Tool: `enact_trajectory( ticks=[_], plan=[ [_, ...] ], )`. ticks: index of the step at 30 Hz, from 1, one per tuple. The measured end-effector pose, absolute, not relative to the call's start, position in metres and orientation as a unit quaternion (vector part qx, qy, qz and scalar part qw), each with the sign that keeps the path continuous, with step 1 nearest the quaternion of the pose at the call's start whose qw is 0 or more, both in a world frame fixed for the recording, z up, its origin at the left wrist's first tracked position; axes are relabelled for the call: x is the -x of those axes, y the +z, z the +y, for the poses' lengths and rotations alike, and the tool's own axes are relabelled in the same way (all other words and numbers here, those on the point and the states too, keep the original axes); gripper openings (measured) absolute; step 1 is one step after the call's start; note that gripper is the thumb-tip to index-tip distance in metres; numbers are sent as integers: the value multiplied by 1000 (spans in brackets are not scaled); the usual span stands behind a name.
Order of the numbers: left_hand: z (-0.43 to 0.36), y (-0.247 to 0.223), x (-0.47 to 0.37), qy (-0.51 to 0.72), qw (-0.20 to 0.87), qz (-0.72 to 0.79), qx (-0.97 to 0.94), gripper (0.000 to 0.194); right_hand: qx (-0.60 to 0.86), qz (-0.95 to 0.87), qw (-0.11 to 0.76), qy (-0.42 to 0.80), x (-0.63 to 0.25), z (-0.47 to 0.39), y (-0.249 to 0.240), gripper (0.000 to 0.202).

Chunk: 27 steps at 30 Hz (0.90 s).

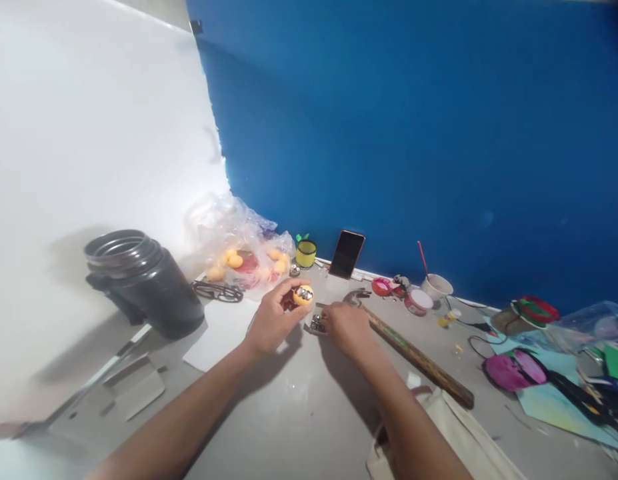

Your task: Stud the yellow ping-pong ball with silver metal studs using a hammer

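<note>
Fingertips of the right hand (346, 327), obscured at the small metal pieces (317, 324); cloth bag (451, 433), partly covered by the right forearm (403, 417) and cropped below; contents of the plastic bag (239, 233), blurred in part.

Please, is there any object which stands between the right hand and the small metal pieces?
Nothing visible stands in the way: the right hand has its fingertips right beside the metal pieces. The hammer lies beyond that hand and to its right, not between.
</note>
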<state>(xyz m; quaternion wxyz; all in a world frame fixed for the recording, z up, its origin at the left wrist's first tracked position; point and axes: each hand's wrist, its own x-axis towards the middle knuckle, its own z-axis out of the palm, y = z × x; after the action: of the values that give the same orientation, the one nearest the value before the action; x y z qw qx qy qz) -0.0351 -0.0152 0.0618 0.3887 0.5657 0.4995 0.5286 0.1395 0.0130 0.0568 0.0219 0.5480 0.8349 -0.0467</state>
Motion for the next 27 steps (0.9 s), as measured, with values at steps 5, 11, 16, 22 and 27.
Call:
enact_trajectory(
  ticks=[5, 11, 16, 22, 27],
  plan=[
    [-16, 53, 38, 525, 379, 508, -568, 42, -546, 835, 45, -43, -135, 15, 46, 20],
    [-18, 52, 40, 524, 378, 509, -569, 40, -545, 836, 38, -57, -136, 15, 46, 19],
    [-17, 56, 39, 536, 441, 497, -521, 42, -559, 823, -26, -98, -140, 16, 46, 11],
    [-15, 66, 38, 544, 522, 488, -439, 39, -517, 759, -222, -328, -147, 27, 33, 4],
    [-16, 66, 37, 535, 576, 460, -412, 35, -452, 645, -387, -479, -141, 27, 31, 16]
  ],
)
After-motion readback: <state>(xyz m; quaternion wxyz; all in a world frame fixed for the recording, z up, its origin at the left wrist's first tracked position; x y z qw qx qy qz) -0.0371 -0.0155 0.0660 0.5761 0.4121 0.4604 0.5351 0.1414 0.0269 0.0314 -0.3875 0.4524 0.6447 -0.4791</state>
